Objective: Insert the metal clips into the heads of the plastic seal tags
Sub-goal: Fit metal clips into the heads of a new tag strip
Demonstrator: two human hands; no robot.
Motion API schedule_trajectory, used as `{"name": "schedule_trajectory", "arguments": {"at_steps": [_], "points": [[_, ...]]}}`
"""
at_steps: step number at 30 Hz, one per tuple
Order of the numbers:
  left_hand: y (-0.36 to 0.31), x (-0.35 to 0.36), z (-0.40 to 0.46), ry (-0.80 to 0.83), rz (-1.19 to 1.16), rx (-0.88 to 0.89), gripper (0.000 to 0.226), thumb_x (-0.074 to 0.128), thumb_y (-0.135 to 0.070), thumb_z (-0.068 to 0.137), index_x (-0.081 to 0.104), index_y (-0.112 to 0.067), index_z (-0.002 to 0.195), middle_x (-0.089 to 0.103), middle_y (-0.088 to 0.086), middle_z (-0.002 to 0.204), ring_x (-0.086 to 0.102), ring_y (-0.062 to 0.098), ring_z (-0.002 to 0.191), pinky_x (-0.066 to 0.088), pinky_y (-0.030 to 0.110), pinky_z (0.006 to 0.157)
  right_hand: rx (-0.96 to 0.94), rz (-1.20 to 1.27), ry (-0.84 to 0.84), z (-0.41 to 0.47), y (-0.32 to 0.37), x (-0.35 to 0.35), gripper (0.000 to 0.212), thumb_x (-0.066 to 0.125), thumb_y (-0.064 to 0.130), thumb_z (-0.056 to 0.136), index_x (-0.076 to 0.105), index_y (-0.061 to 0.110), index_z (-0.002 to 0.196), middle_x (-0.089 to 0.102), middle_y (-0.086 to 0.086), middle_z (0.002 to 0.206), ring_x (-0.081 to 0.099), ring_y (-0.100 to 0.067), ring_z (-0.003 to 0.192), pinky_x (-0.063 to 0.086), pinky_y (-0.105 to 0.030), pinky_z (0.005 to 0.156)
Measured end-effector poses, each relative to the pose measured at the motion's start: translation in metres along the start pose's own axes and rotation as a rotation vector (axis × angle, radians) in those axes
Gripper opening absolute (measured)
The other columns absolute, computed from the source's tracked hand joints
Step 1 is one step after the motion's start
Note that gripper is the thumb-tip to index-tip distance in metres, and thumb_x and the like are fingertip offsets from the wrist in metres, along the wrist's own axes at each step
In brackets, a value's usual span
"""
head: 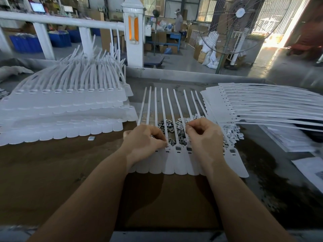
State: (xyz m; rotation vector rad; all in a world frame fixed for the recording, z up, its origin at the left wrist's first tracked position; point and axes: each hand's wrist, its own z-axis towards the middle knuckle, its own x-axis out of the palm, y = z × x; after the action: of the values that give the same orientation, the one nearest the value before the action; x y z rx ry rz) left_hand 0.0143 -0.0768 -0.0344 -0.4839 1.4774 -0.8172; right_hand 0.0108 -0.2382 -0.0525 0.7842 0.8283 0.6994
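Note:
A row of several white plastic seal tags [178, 163] lies flat in front of me, heads near my hands, thin tails pointing away. Some heads hold a dark metal clip [178, 148]. A heap of loose metal clips [172, 127] lies under the tails. My left hand [146, 139] rests on the left tags, fingertips pinched at a tag head; whether a clip is in them is hidden. My right hand [202, 135] is curled over the right tags, fingers pinched on what looks like a small clip above the heap.
A tall stack of tag sheets [66, 110] fills the left of the table. Another fanned stack [262, 105] lies at the right. A single loose white piece [91, 138] sits by the left stack. A white rail, post and a large fan stand behind the table.

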Motion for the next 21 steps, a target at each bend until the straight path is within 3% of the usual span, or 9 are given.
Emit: {"name": "schedule_trajectory", "arguments": {"at_steps": [3, 9, 13, 21], "points": [[-0.0014, -0.0003, 0.0014, 0.022, 0.011, 0.002, 0.02, 0.071, -0.033, 0.079, 0.061, -0.032, 0.063, 0.055, -0.019, 0.067, 0.045, 0.001, 0.07, 0.035, 0.047, 0.1, 0.002, 0.001, 0.0, -0.0001, -0.0003, -0.0003, 0.013, 0.066, 0.011, 0.084, 0.065, 0.022, 0.078, 0.063, 0.009, 0.073, 0.061, -0.009, 0.074, 0.054, -0.029, 0.071], [0.0003, 0.0009, 0.0038, 0.01, 0.037, 0.004, 0.021, 0.07, -0.034, 0.08, 0.059, -0.033, 0.062, 0.056, -0.019, 0.07, 0.048, 0.003, 0.076, 0.034, 0.043, 0.098, 0.001, -0.003, 0.004, -0.0002, 0.0, -0.0007, 0.014, 0.066, 0.01, 0.084, 0.064, 0.022, 0.078, 0.063, 0.007, 0.073, 0.061, -0.014, 0.076, 0.054, -0.032, 0.073], [0.0023, 0.0032, 0.0052, -0.009, 0.042, 0.01, 0.016, 0.066, -0.031, 0.082, 0.062, -0.031, 0.067, 0.058, -0.019, 0.075, 0.044, -0.002, 0.08, 0.02, 0.032, 0.086, 0.001, -0.002, 0.008, -0.0006, 0.0003, -0.0013, 0.009, 0.065, 0.01, 0.084, 0.066, 0.018, 0.081, 0.063, 0.006, 0.073, 0.061, -0.012, 0.075, 0.054, -0.03, 0.072], [0.0049, 0.0059, 0.0092, 0.005, 0.148, 0.063, 0.018, 0.061, -0.035, 0.086, 0.055, -0.036, 0.069, 0.052, -0.023, 0.08, 0.039, -0.006, 0.078, 0.013, 0.03, 0.086, -0.007, -0.007, 0.006, -0.0001, -0.0005, -0.0008, 0.006, 0.065, 0.009, 0.084, 0.069, 0.014, 0.084, 0.064, 0.004, 0.074, 0.061, -0.01, 0.074, 0.053, -0.027, 0.071]]}}
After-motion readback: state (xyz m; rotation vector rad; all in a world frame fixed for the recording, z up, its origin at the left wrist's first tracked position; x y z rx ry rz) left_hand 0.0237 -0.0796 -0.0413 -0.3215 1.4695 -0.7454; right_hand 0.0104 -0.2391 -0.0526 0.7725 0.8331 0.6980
